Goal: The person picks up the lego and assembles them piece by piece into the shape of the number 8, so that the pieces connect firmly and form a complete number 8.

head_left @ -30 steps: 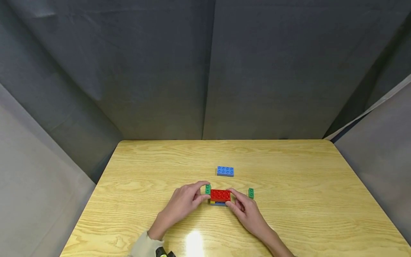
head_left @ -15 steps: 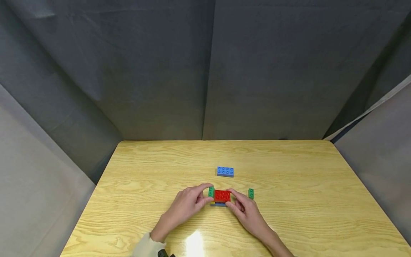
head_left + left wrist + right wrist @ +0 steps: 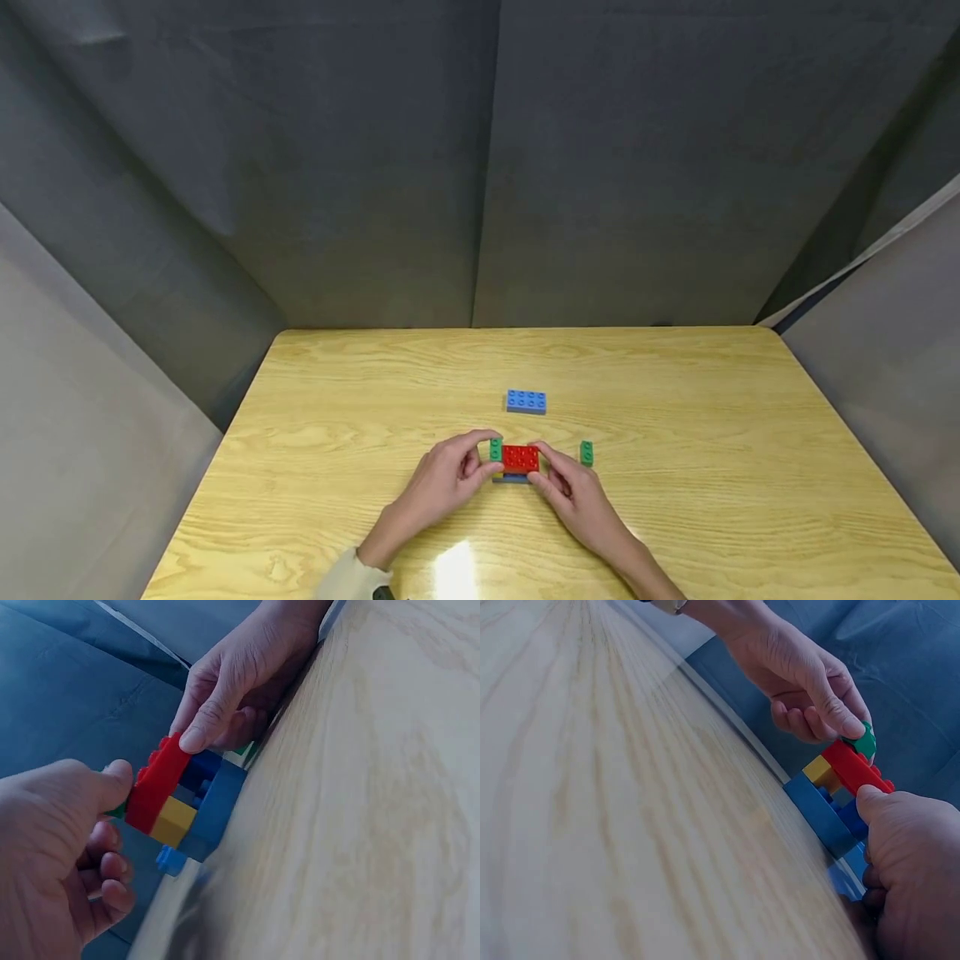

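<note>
Between thumb and index finger, my left hand (image 3: 445, 477) pinches a small green brick (image 3: 496, 450) on the left end of the red brick (image 3: 521, 459). My right hand (image 3: 576, 492) grips the red brick's right end, thumb at the front and index finger at the back. Under the red brick, a yellow brick (image 3: 174, 821) supports one end and a dark blue brick (image 3: 199, 769) the other. Both stand on a long blue brick (image 3: 216, 806) at the bottom, with a gap between them. In the right wrist view the green brick (image 3: 864, 741) is partly covered by the left fingers.
A loose blue brick (image 3: 527, 402) lies behind the stack on the wooden table (image 3: 360, 375). Another small green brick (image 3: 587, 452) lies to the right, just beyond my right hand. Grey curtains (image 3: 375, 167) enclose the table's back and sides.
My left hand has moved right with the green brick, from beside the red brick's left end onto it. My right hand has stayed in place on the stack.
</note>
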Action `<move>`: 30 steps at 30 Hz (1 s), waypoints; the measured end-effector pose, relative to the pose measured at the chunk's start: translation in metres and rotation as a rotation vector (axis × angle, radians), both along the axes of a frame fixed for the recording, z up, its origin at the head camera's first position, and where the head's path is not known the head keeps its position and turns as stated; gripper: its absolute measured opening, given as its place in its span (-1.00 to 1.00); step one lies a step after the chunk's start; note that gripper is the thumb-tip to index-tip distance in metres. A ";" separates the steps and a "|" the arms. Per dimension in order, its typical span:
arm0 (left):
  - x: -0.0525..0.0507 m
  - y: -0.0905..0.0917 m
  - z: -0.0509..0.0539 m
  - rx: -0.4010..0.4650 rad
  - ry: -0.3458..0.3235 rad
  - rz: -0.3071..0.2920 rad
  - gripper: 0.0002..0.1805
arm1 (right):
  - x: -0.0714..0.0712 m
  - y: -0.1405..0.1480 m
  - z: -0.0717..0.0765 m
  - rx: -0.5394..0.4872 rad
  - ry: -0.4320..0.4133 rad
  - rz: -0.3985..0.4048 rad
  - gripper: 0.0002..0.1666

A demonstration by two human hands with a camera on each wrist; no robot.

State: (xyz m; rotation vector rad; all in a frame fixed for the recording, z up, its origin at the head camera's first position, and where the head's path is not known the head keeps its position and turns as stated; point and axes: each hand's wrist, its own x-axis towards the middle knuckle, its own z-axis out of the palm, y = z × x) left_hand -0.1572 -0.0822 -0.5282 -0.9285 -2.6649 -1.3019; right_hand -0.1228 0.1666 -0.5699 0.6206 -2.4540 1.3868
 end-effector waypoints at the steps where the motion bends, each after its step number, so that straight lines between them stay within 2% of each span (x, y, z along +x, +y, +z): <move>1: 0.000 0.000 -0.002 0.019 -0.001 -0.007 -0.54 | 0.001 0.000 0.000 -0.002 0.006 0.000 -0.50; 6: 0.007 0.000 -0.009 0.092 0.034 -0.004 -0.59 | 0.006 -0.005 -0.002 0.003 0.025 0.011 -0.49; 10: 0.014 0.001 -0.013 0.085 0.099 0.002 -0.61 | 0.013 -0.008 -0.004 0.011 0.013 0.016 -0.48; 15: 0.014 0.004 -0.010 0.062 0.155 0.025 -0.58 | 0.011 -0.007 -0.003 0.012 0.014 -0.002 -0.47; 20: 0.014 0.006 -0.012 0.073 0.135 0.032 -0.58 | 0.011 -0.008 -0.004 0.002 0.023 -0.003 -0.48; 26: 0.013 0.007 -0.020 0.145 0.116 0.025 -0.63 | 0.011 -0.008 -0.002 -0.009 0.051 0.013 -0.48; 28: 0.011 0.007 -0.022 0.193 0.075 0.013 -0.63 | 0.009 -0.007 -0.001 -0.004 0.043 0.015 -0.49; 30: 0.008 0.006 -0.026 0.264 0.001 -0.005 -0.62 | 0.007 -0.006 -0.001 0.004 0.032 0.013 -0.50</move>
